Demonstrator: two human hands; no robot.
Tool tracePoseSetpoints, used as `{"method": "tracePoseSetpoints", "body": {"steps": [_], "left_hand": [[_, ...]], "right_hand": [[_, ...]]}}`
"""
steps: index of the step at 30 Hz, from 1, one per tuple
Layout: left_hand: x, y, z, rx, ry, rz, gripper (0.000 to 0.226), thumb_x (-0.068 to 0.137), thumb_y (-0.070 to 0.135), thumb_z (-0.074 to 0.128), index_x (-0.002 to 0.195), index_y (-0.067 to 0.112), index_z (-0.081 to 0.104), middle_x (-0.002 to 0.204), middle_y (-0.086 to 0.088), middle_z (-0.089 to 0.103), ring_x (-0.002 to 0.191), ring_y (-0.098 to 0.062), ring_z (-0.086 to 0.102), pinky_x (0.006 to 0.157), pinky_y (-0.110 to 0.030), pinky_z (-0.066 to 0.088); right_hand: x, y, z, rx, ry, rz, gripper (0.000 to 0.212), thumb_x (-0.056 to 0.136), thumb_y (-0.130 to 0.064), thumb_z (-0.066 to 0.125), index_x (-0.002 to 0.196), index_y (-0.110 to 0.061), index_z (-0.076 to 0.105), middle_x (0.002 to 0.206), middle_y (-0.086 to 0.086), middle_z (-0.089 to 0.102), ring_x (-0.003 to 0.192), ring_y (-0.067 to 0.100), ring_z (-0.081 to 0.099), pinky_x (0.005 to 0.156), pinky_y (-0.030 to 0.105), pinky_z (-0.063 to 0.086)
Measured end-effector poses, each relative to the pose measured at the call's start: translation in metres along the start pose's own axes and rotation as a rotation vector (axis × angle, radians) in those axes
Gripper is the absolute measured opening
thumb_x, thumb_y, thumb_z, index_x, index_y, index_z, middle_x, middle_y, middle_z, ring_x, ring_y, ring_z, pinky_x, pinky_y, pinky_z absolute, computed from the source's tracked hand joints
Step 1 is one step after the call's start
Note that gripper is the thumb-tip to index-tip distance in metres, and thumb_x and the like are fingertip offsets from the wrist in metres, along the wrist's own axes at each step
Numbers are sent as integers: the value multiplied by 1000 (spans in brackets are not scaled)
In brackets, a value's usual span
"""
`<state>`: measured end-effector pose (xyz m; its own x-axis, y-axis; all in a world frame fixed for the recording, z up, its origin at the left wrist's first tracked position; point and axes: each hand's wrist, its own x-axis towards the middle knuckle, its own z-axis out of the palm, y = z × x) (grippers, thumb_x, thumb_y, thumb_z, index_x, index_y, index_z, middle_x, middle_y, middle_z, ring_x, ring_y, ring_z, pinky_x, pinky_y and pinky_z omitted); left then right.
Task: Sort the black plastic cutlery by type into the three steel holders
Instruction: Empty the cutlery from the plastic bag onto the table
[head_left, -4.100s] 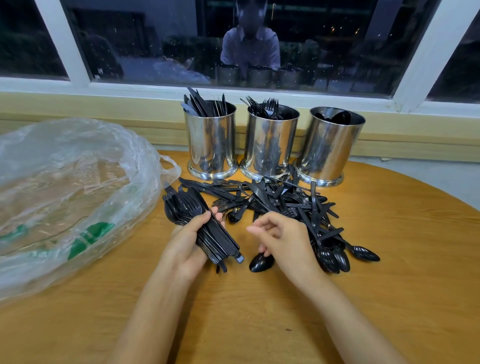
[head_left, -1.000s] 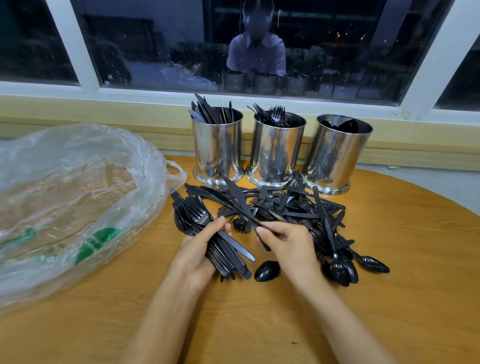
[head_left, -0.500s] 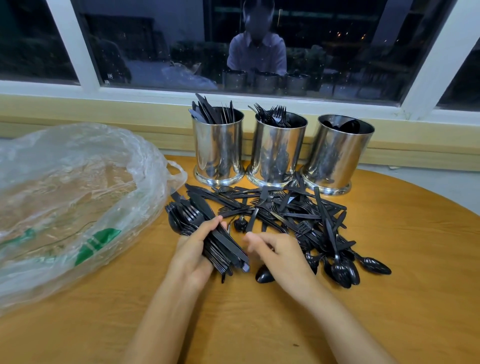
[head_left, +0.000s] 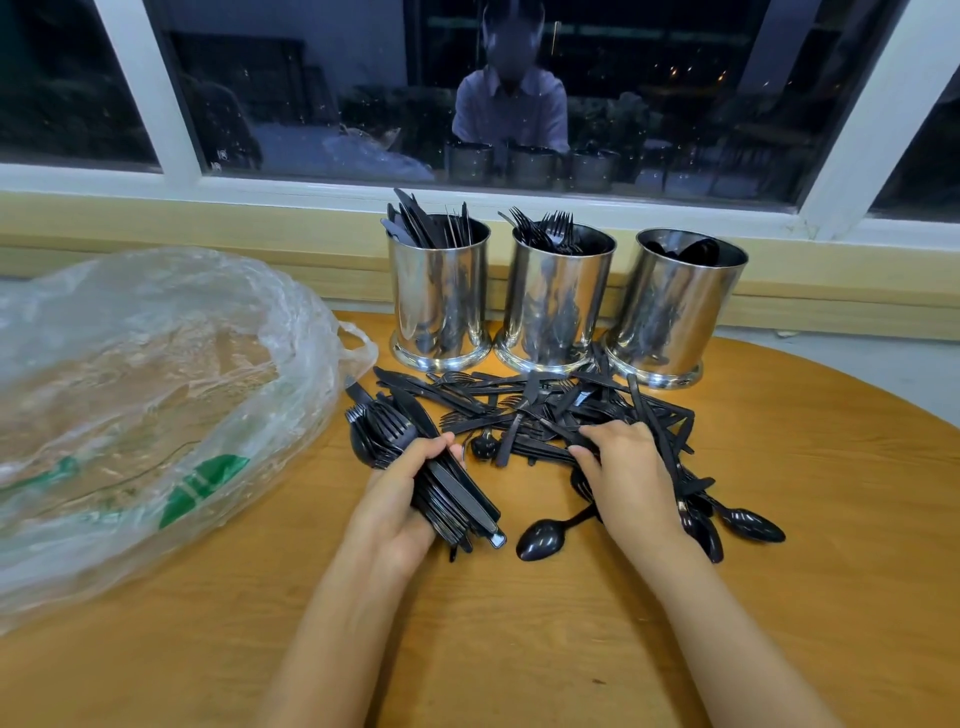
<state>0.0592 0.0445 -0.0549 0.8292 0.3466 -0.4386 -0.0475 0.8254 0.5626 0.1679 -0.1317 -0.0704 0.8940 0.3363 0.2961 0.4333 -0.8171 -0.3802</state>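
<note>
Head: left hand (head_left: 393, 512) grips glossy black cutlery bundle (head_left: 460, 501)

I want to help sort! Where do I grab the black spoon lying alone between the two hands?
Pinch the lone black plastic spoon by its thin handle, just behind the bowl, coming down from above. It lies flat on the round wooden table, and the handle's far end runs under the right hand.

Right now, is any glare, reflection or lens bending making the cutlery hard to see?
Head view: the dark window mirrors the person; the steel holders carry bright streaks and reflect the pile; the wide lens splays the window bars outward; the black bundle in the left hand merges into one dark mass.
</note>
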Motion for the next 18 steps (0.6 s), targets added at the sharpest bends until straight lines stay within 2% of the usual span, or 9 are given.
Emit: {"method": "tracePoseSetpoints", "body": {"steps": [2,5,9,12,15,18], "left_hand": [[0,0,1,33,-3,-7,48,68,5,70,115,1,63,76,-6,69,67,-15,67,63,-29,60],[0,-1,1,64,8,-15,23,71,5,70,94,2,67,72,-6,68,70,-17,64,73,-32,55],[0,-1,1,80,16,-20,37,61,8,72,97,3,67,76,-7,69,77,-18,65,71,-33,55],[1,-2,0,78,22,-24,41,61,8,73,102,3,67,77,-7,69,79,-18,65,72,-34,53],[2,-2,-1,64,8,-21,35,63,8,74,97,4,68,78,-7,69,78,-17,65,76,-34,53],[1,-4,1,39,-6,9,23,67,12,74,89,7,68,79,-6,68,78,-16,66,81,-34,53]], "right_hand": [[0,-1,1,-9,7,20,37,97,-29,56,131,-15,59,120,3,63,121,21,46,88,30,45],[1,2,2,-3,7,33,31,98,-24,56,126,-16,63,118,1,64,117,20,49,84,32,47],[2,7,4,-13,-6,18,23,98,-19,55,118,-15,66,109,0,63,106,19,52,76,32,48],[1,8,4,35,71,-9,18,98,-19,54,107,-15,69,100,-1,64,102,18,54,76,28,46],[0,0,-5,271,199,-19,10,93,-18,61,96,-18,71,89,-8,64,84,5,57,73,21,48],[-15,-26,-15,578,198,-78,10,88,-12,67,88,-21,70,76,-10,61,68,2,54,63,11,44]]}}
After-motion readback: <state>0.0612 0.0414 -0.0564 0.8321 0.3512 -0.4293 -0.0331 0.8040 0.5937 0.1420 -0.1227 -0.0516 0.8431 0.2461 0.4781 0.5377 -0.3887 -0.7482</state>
